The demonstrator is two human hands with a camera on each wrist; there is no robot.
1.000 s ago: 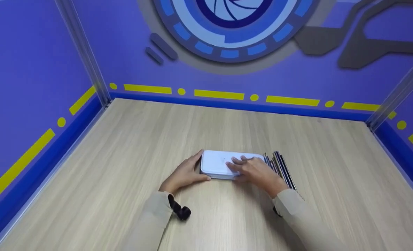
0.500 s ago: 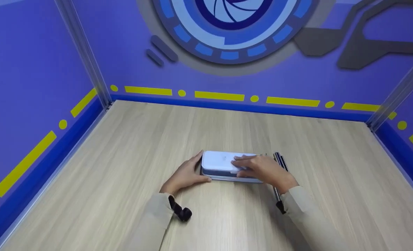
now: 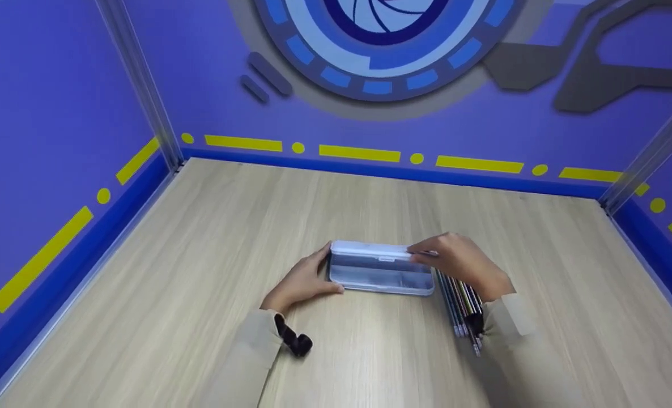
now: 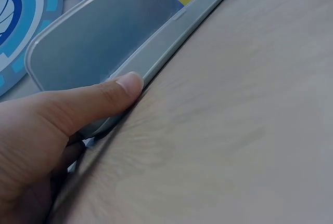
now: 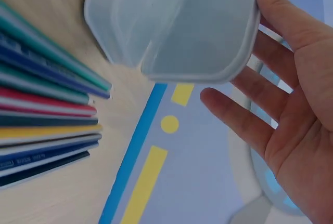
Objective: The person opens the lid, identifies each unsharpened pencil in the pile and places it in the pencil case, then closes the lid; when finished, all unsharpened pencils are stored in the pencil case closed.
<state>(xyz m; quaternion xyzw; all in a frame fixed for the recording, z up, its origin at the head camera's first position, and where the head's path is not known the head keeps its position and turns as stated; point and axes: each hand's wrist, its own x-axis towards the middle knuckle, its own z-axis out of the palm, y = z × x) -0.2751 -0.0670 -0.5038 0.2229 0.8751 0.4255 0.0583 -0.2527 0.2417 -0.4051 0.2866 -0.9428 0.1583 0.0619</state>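
The right hand (image 3: 460, 266) pinches the front edge of the raised translucent plastic lid (image 3: 370, 251) of a clear rectangular plastic box (image 3: 378, 275), thumb on its rim, the other fingers (image 5: 244, 120) spread loosely behind. The left hand (image 3: 302, 280) grips the box's left end, its thumb (image 4: 99, 99) pressed along the base. The box lies open mid-table on the pale wood-grain tabletop (image 3: 200, 238). Just right of it lies a row of coloured pencils (image 3: 460, 306); their printed lettering is too blurred to read.
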